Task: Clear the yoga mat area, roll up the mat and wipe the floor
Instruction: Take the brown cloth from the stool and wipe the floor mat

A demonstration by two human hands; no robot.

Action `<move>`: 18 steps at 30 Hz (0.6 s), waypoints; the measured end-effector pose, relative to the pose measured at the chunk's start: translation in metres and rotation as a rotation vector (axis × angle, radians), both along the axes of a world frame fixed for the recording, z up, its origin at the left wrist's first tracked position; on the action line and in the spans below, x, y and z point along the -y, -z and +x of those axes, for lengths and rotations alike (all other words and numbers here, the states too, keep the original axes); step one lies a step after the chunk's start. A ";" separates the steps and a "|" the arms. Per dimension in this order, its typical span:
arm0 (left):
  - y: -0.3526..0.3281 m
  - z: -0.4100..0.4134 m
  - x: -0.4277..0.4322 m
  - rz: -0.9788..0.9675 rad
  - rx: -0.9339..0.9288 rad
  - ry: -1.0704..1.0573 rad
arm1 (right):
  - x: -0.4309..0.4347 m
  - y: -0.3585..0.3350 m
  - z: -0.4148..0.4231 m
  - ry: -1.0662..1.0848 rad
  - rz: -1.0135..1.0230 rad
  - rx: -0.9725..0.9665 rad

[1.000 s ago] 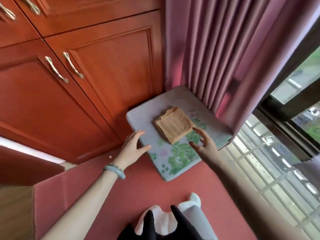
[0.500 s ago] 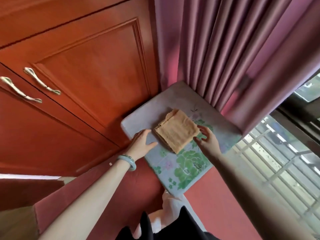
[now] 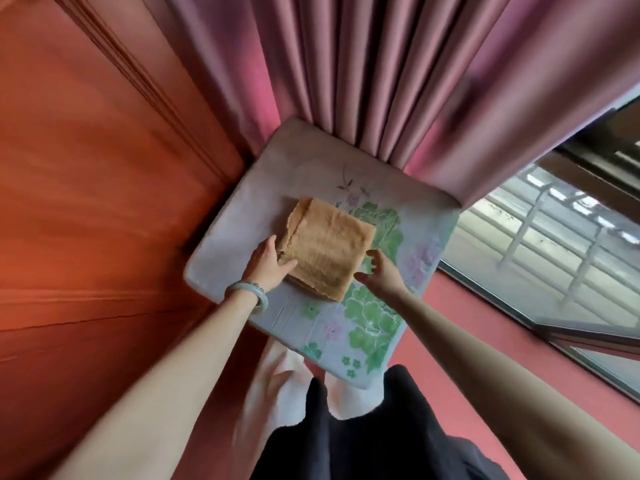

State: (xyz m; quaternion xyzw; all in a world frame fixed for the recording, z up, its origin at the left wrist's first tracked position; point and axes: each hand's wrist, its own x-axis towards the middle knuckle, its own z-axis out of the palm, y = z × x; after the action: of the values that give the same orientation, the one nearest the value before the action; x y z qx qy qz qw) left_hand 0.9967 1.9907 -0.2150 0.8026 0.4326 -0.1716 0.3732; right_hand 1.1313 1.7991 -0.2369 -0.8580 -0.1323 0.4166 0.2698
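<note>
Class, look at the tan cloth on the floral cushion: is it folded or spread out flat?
Folded. The tan cloth forms a compact square on the floral cushion, with stacked layers showing along its left edge.

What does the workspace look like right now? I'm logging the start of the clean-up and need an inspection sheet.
Surface: red floor, visible beside the cushion.
Job's things: folded tan towel lying on a floral cushion; no yoga mat seen.
Clutter: nothing seen.
Hands: left hand at the towel's near-left corner, thumb on top of it; right hand with spread fingers at the towel's right edge, contact unclear.
Cables: nothing seen.
Surroundings: wooden cabinet on the left, pink curtain hanging onto the cushion's far edge, window with railing on the right.
</note>
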 end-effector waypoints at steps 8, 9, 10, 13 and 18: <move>0.051 0.038 -0.024 -0.202 -0.015 -0.041 | -0.025 0.041 -0.010 0.603 0.071 -0.257; 0.055 0.040 -0.025 -0.241 -0.010 -0.072 | -0.031 0.043 -0.011 0.671 0.095 -0.288; 0.058 0.041 -0.025 -0.284 -0.005 -0.111 | -0.035 0.046 -0.012 0.723 0.107 -0.306; 0.058 0.045 -0.028 -0.367 -0.017 -0.230 | -0.045 0.048 -0.015 0.798 0.111 -0.352; 0.038 0.038 -0.044 -0.391 0.002 -0.130 | -0.050 0.017 -0.026 0.830 0.200 -0.409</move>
State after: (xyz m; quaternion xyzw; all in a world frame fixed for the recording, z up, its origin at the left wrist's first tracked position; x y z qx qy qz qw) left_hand 1.0343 2.0349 -0.2529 0.6855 0.4416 -0.2271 0.5324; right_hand 1.1050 1.8489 -0.2539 -0.7086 0.2380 0.4191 0.5153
